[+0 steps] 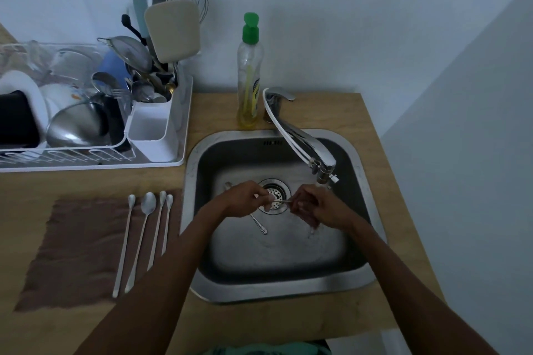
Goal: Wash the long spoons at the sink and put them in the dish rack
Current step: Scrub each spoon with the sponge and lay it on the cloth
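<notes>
Wooden worktop (340,115), set against a pale wall, carries everything noted below.

Steel sink (277,288), let into the worktop's right half. Both forearms reach over its front rim and meet above the drain strainer (274,196).

White dish rack (86,166), at the back left, just beside the sink's far left corner. It is crowded with plates, a steel bowl, a sieve, a whisk and spatulas; the cutlery holder at its right end is nearly full.

Brown cloth (72,253), flat on the worktop in front of the rack, left of the sink.

Tap (305,141), its spout slanting from the back rim out over the basin, with the nozzle directly above the right hand (314,207). Whether water is running is too blurred to tell.

Soap bottle (249,81), green cap, upright just beside the tap base.

Four long spoons (139,242) lie side by side on the cloth's right edge, bowls pointing away; the left forearm crosses in front of the handle ends nearest the sink.

One spoon (259,225) lies on the basin floor, its middle hidden under the left hand (245,199).

One thin spoon handle (284,201) spans the two hands. The left grip pinches it at the fingertips; the right grip is curled round its other end, which hides the bowl.
</notes>
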Available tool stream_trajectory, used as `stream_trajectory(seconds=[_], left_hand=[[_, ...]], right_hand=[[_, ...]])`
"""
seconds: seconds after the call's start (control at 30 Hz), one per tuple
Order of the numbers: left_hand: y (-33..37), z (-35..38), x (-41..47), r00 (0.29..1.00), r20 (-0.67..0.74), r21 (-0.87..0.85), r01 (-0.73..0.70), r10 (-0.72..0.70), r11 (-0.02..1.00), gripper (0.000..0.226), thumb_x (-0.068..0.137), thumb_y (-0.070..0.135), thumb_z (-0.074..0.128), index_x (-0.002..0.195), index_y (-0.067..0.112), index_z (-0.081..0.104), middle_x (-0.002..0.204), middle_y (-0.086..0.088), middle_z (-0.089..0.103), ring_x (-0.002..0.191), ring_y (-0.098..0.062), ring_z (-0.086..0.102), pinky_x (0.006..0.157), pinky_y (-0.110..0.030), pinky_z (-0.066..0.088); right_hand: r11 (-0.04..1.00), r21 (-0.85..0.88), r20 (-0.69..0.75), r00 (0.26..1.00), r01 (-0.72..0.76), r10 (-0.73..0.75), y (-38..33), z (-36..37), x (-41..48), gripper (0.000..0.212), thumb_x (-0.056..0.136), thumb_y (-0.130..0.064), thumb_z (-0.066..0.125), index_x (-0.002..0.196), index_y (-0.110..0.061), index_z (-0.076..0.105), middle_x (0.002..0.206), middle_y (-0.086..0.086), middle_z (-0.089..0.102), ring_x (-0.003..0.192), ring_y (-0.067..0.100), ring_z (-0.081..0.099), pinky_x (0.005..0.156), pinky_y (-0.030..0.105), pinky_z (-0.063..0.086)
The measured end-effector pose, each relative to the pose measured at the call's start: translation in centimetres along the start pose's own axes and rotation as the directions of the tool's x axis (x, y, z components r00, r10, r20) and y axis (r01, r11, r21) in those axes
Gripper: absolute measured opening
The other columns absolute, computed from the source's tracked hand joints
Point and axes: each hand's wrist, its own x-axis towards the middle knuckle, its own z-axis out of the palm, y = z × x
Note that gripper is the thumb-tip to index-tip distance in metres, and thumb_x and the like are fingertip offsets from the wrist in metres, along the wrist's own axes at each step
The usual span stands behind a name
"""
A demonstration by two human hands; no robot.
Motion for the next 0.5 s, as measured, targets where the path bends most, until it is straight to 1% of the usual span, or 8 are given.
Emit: stream_trajectory(seconds=[0.03, 0.13, 0.17, 0.23, 0.27, 0.33, 0.4, 0.5], left_hand=[[-0.2, 0.4, 0.0, 1.0, -0.017, -0.046, 0.003, -0.004, 0.999, 0.033, 0.099, 0.033, 0.051, 0.083, 0.016, 0.074, 0.087, 0.009, 0.07, 0.078, 0.002, 0.061, 0.077, -0.021, 0.049], [-0.3, 2.3, 0.0, 0.994, -0.102, -0.16, 0.026, -0.043, 0.987, 0.033, 0.098, 0.037, 0.051, 0.078, 0.024, 0.073, 0.091, 0.002, 0.074, 0.089, -0.013, 0.067, 0.089, -0.039, 0.053], [-0.1, 2.8, 0.1, 0.992, -0.115, -0.172, 0.037, -0.057, 0.984, 0.034, 0.098, 0.038, 0.05, 0.077, 0.024, 0.073, 0.092, 0.002, 0.074, 0.091, -0.013, 0.066, 0.091, -0.041, 0.052], [0.5, 3.2, 0.3, 0.988, -0.139, -0.156, 0.039, -0.061, 0.987, 0.035, 0.098, 0.037, 0.05, 0.076, 0.023, 0.073, 0.093, 0.003, 0.074, 0.092, -0.01, 0.066, 0.092, -0.041, 0.051], [0.7, 3.0, 0.4, 0.988, -0.146, -0.14, 0.035, -0.056, 0.99, 0.035, 0.098, 0.036, 0.05, 0.076, 0.021, 0.073, 0.092, 0.002, 0.074, 0.09, -0.011, 0.066, 0.091, -0.04, 0.052], [0.8, 2.5, 0.4, 0.989, -0.13, -0.122, 0.047, -0.063, 0.991, 0.032, 0.098, 0.036, 0.051, 0.078, 0.021, 0.072, 0.092, 0.001, 0.074, 0.089, -0.013, 0.066, 0.09, -0.04, 0.052], [0.6, 2.0, 0.1, 0.993, -0.093, -0.117, 0.068, -0.079, 0.991, 0.028, 0.099, 0.035, 0.051, 0.081, 0.025, 0.07, 0.094, 0.001, 0.073, 0.09, -0.013, 0.066, 0.09, -0.038, 0.052], [1.3, 1.9, 0.2, 0.991, -0.125, -0.111, 0.036, -0.05, 0.993, 0.032, 0.099, 0.032, 0.051, 0.078, 0.017, 0.071, 0.087, -0.001, 0.073, 0.085, -0.017, 0.067, 0.085, -0.038, 0.052]], right_hand=[[0.998, 0.049, -0.004, 1.0, -0.025, 0.026, -0.1, -0.4, 0.0, 0.014, 0.1, -0.009, 0.054, 0.097, -0.018, 0.065, 0.091, -0.012, 0.068, 0.084, 0.007, 0.07, 0.074, 0.022, 0.056], [0.884, 0.462, -0.15, 0.976, -0.073, 0.16, -0.6, 0.5, 0.1, 0.023, 0.105, -0.022, 0.046, 0.093, -0.02, 0.065, 0.096, 0.006, 0.071, 0.096, 0.019, 0.072, 0.086, 0.036, 0.059], [0.845, 0.531, -0.236, 0.946, -0.067, 0.223, -1.0, 1.0, -0.1, 0.024, 0.105, -0.023, 0.045, 0.095, -0.018, 0.066, 0.098, 0.007, 0.072, 0.099, 0.022, 0.071, 0.087, 0.037, 0.059], [0.772, 0.635, -0.355, 0.878, -0.024, 0.319, -1.5, 2.0, -0.6, 0.023, 0.106, -0.019, 0.043, 0.102, -0.011, 0.064, 0.098, 0.004, 0.071, 0.097, 0.02, 0.071, 0.081, 0.028, 0.06], [0.782, 0.622, -0.37, 0.868, -0.033, 0.331, -1.6, 2.2, -0.8, 0.022, 0.106, -0.018, 0.042, 0.105, -0.01, 0.062, 0.098, 0.002, 0.071, 0.094, 0.019, 0.07, 0.079, 0.025, 0.059], [0.879, 0.464, -0.315, 0.907, -0.109, 0.279, -1.2, 1.8, -1.2, 0.018, 0.106, -0.016, 0.044, 0.109, -0.013, 0.061, 0.1, 0.001, 0.069, 0.093, 0.016, 0.067, 0.078, 0.026, 0.057], [0.923, 0.35, -0.193, 0.952, -0.157, 0.236, -1.5, 0.6, -1.5, 0.018, 0.103, -0.007, 0.047, 0.106, -0.017, 0.061, 0.098, -0.004, 0.066, 0.088, 0.008, 0.064, 0.071, 0.014, 0.051], [0.926, 0.358, -0.271, 0.935, -0.121, 0.227, -2.0, -0.3, -1.4, 0.019, 0.103, -0.01, 0.049, 0.095, -0.013, 0.065, 0.085, -0.001, 0.07, 0.071, 0.007, 0.065, 0.056, 0.008, 0.049]])
